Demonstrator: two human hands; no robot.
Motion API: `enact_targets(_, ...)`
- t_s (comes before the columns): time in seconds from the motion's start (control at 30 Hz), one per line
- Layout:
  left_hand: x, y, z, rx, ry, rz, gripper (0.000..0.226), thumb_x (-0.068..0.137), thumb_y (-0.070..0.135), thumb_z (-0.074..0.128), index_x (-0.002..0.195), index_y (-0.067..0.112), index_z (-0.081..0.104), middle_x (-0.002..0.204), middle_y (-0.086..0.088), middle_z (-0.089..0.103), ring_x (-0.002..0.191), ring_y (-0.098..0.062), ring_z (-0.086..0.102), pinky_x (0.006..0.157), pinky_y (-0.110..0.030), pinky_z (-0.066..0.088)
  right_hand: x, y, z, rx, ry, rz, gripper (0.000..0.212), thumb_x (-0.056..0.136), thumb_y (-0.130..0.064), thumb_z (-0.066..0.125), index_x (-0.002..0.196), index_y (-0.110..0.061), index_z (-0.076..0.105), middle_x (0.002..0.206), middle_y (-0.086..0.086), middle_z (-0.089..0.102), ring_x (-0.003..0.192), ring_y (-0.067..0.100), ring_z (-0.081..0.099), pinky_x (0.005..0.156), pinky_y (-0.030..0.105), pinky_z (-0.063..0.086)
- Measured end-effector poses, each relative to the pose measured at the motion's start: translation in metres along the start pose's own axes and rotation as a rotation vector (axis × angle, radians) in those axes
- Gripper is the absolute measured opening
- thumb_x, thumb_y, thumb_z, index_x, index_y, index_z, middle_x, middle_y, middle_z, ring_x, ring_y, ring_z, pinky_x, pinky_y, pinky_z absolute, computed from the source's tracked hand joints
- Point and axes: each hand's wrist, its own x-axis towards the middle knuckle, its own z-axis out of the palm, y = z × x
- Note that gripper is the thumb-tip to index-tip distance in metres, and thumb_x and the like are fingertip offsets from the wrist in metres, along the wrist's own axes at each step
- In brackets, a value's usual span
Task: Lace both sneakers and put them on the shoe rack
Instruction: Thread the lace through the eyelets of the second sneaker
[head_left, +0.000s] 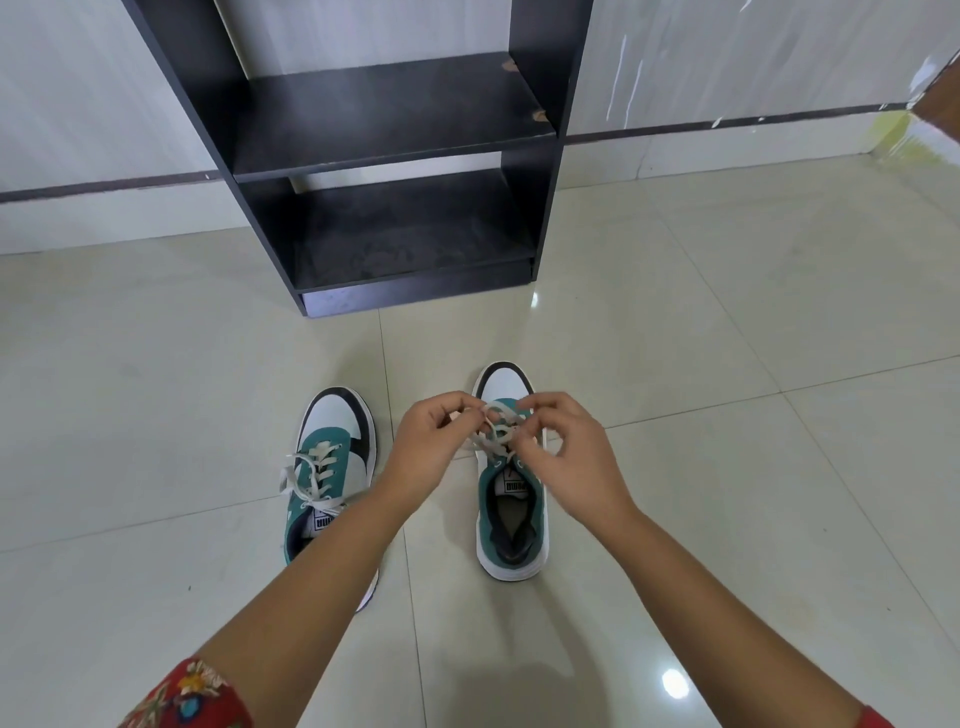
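Observation:
Two teal, white and black sneakers stand on the tiled floor, toes pointing away from me. The left sneaker (332, 457) has its white lace threaded and tied in a bow; my left forearm crosses over its heel. Over the right sneaker (511, 519), my left hand (434, 447) and my right hand (563, 457) each pinch part of its white lace (493, 426), which is looped between my fingertips above the eyelets. A black shoe rack (395, 156) stands against the wall ahead, its two shelves bare.
Glossy beige floor tiles (727, 364) spread all around the sneakers. A white wall with a dark skirting stripe (727, 122) runs behind the rack. My red embroidered sleeve (192, 696) shows at the bottom left.

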Motion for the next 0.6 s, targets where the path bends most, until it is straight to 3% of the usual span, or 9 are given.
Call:
enact_targets(0.1,-0.001,-0.002,-0.003,-0.065,0.015,-0.069,0.021,0.091,0.004,0.051,0.088,-0.003,0.070,0.066,0.003,0.065,0.044,0.003,0.049,0.046,-0.005,0.034,0.004,-0.001,-0.013,0.164,-0.031,0.105,0.020,0.086,-0.014,0.059,0.070,-0.010,0.070,0.112,-0.008,0.058,0.102,-0.003,0.054,0.079,0.009,0.038)
enact_targets(0.2,-0.001,-0.002,0.001,-0.098,-0.045,-0.143,0.021,0.091,0.006,0.051,0.080,0.008,0.069,0.044,0.011,0.055,0.037,-0.002,0.032,0.037,-0.009,0.024,0.005,0.000,-0.007,0.021,-0.133,0.073,0.017,0.081,-0.028,0.071,0.081,-0.012,0.075,0.115,-0.006,0.057,0.109,0.003,0.049,0.083,0.008,0.033)
enact_targets(0.3,-0.002,0.004,0.007,-0.072,-0.035,-0.086,0.020,0.090,0.000,0.050,0.081,0.003,0.067,0.046,0.012,0.059,0.042,0.002,0.047,0.044,-0.005,0.034,0.001,-0.001,0.000,0.008,-0.131,0.023,0.012,0.079,-0.022,0.074,0.071,-0.013,0.072,0.107,-0.007,0.061,0.100,-0.005,0.053,0.079,0.000,0.033)
enact_targets(0.4,0.000,0.000,0.004,0.033,0.047,-0.005,0.018,0.087,0.004,0.057,0.077,0.010,0.071,0.068,0.005,0.067,0.063,-0.003,0.055,0.059,-0.006,0.041,0.003,-0.007,-0.018,0.048,-0.045,0.062,0.020,0.084,-0.018,0.065,0.066,-0.010,0.067,0.106,-0.006,0.067,0.100,0.005,0.059,0.085,0.017,0.039)
enact_targets(0.43,0.001,-0.003,0.002,0.084,0.057,0.005,0.020,0.087,0.007,0.058,0.074,0.015,0.071,0.065,0.008,0.066,0.060,-0.004,0.051,0.056,-0.007,0.039,0.004,-0.008,-0.028,0.113,-0.027,0.100,0.022,0.086,-0.018,0.062,0.067,-0.008,0.066,0.098,-0.004,0.070,0.095,0.009,0.062,0.086,0.023,0.041)
enact_targets(0.5,-0.001,-0.009,-0.001,0.208,0.069,0.020,0.021,0.086,0.014,0.060,0.071,0.023,0.071,0.054,0.014,0.061,0.047,-0.003,0.039,0.047,-0.011,0.031,0.007,-0.007,-0.048,0.306,0.030,0.191,0.029,0.089,-0.015,0.057,0.061,-0.009,0.058,0.063,-0.001,0.063,0.065,0.015,0.063,0.077,0.029,0.046)
enact_targets(0.57,-0.005,-0.010,-0.002,0.349,0.077,0.071,0.016,0.087,0.024,0.062,0.075,0.021,0.072,0.051,0.014,0.057,0.043,-0.002,0.041,0.043,-0.012,0.028,0.010,0.002,-0.062,0.375,0.117,0.244,0.038,0.089,-0.016,0.056,0.053,-0.014,0.042,0.047,-0.002,0.035,0.039,0.013,0.041,0.059,0.031,0.045)
enact_targets(0.6,-0.007,-0.011,-0.003,0.402,0.074,0.101,0.017,0.087,0.028,0.061,0.078,0.018,0.072,0.053,0.013,0.056,0.045,0.001,0.044,0.043,-0.011,0.030,0.012,0.010,-0.066,0.286,0.134,0.247,0.042,0.088,-0.020,0.057,0.053,-0.017,0.036,0.047,-0.004,0.028,0.039,0.012,0.030,0.050,0.029,0.038)
